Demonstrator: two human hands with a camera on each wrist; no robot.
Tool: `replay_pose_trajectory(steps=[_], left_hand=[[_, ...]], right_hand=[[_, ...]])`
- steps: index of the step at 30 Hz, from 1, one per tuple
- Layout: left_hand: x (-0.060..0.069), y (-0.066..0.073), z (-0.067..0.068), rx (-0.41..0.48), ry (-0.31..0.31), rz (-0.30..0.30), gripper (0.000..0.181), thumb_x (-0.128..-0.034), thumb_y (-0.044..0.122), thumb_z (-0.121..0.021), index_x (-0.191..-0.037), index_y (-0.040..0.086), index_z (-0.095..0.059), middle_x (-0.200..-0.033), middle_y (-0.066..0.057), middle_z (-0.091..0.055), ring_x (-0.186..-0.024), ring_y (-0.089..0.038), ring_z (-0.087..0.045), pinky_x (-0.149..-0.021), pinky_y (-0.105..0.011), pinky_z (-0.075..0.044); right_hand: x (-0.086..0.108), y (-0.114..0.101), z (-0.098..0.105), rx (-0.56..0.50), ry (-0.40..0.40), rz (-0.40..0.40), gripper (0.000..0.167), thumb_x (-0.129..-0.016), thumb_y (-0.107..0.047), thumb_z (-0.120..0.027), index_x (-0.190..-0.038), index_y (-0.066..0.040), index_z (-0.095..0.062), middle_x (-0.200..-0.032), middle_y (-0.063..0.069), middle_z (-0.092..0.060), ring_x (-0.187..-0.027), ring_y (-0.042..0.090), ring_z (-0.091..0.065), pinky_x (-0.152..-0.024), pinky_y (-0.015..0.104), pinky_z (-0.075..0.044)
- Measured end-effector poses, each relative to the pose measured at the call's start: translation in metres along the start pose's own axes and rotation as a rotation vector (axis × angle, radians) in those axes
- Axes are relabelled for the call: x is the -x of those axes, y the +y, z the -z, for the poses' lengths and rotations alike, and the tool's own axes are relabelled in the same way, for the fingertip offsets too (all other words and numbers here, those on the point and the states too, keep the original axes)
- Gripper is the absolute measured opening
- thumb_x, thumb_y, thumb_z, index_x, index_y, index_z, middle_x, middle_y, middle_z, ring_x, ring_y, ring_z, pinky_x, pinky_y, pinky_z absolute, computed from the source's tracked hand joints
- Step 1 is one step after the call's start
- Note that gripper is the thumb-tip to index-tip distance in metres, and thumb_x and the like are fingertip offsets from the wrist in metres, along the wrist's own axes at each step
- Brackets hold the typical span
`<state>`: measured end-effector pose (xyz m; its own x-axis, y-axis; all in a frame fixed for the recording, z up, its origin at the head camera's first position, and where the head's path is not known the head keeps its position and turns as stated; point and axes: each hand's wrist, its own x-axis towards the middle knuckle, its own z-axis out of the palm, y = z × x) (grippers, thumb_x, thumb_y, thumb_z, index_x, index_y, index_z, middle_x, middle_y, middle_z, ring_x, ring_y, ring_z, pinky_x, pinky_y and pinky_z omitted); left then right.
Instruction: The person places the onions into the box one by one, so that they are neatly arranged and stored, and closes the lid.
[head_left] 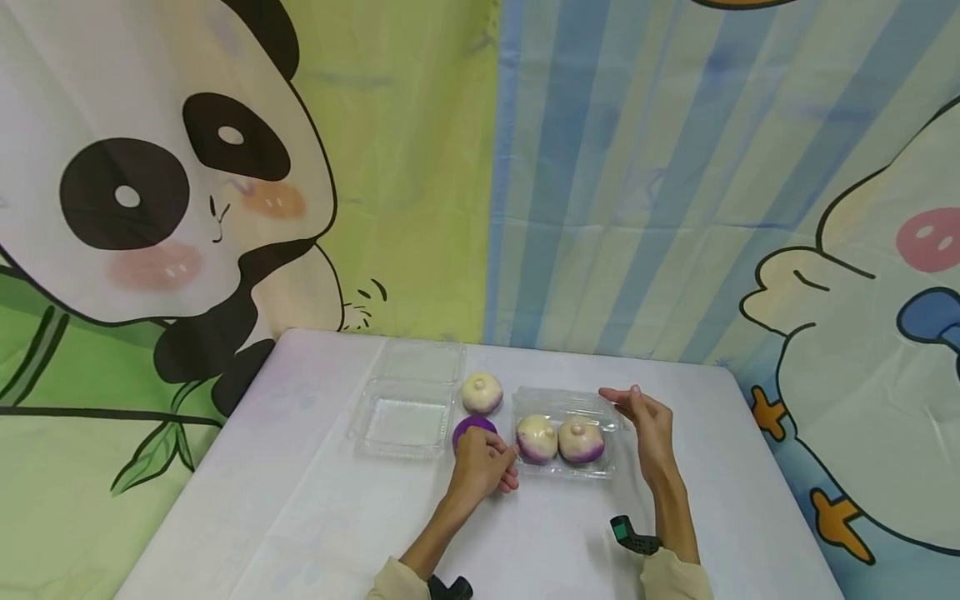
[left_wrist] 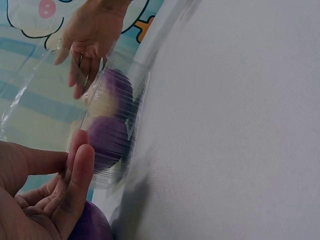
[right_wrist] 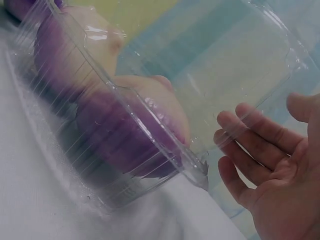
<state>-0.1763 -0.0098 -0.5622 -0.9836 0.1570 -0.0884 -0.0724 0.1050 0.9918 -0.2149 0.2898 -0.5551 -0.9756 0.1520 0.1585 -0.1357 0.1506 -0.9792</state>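
Two purple-and-white turnips (head_left: 582, 440) sit side by side in the clear plastic clamshell box (head_left: 566, 470), whose lid (right_wrist: 220, 65) stands raised at the back. At the box's left edge is my left hand (head_left: 480, 462), its thumb and fingertips pinching the rim (left_wrist: 85, 131). My right hand (head_left: 647, 421) is at the lid's right side. In the right wrist view its fingers (right_wrist: 250, 145) stretch out against the clear lid, with the thumb apart from them. Beside the box stands a third turnip (head_left: 482, 393); a purple one (head_left: 472, 427) is partly hidden behind my left hand.
A second clear clamshell box (head_left: 408, 423) lies opened flat at the left, its lid towards the back. White cloth covers the table (head_left: 300, 508). Printed curtains (head_left: 420, 167) hang right behind the table's back edge.
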Motion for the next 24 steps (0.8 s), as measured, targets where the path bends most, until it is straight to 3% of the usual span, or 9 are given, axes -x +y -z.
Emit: replay_pose_trajectory(steps=[6, 18, 24], left_hand=[[-0.0002, 0.0006, 0.0013, -0.005, -0.002, 0.0, 0.025, -0.102, 0.003, -0.073, -0.089, -0.017, -0.072, -0.066, -0.018, -0.076, -0.049, -0.022, -0.074, -0.048, -0.035, -0.063], [0.0009, -0.0024, 0.0025, 0.013, 0.011, -0.003, 0.024, -0.1046, 0.001, -0.068, -0.091, -0.018, -0.071, -0.068, -0.02, -0.076, -0.052, -0.024, -0.075, -0.049, -0.035, -0.064], [0.0046, -0.0034, 0.0025, 0.024, 0.031, 0.011, 0.032, -0.111, 0.005, -0.056, -0.094, -0.016, -0.073, -0.071, -0.021, -0.077, -0.053, -0.023, -0.076, -0.05, -0.036, -0.065]], right_hand=[[0.0032, 0.0007, -0.0012, 0.026, 0.027, 0.004, 0.054, -0.118, -0.036, -0.049, -0.121, 0.011, -0.075, -0.121, 0.011, -0.083, -0.118, 0.003, -0.071, -0.107, 0.014, -0.054], [0.0062, 0.0038, -0.0027, 0.05, 0.061, 0.002, 0.049, -0.116, -0.033, -0.054, -0.119, 0.01, -0.077, -0.117, 0.017, -0.083, -0.114, 0.003, -0.072, -0.104, 0.012, -0.052], [0.0095, 0.005, -0.0023, 0.093, 0.062, 0.009, 0.045, -0.116, -0.032, -0.055, -0.117, 0.006, -0.079, -0.118, 0.021, -0.082, -0.111, 0.004, -0.069, -0.104, 0.012, -0.048]])
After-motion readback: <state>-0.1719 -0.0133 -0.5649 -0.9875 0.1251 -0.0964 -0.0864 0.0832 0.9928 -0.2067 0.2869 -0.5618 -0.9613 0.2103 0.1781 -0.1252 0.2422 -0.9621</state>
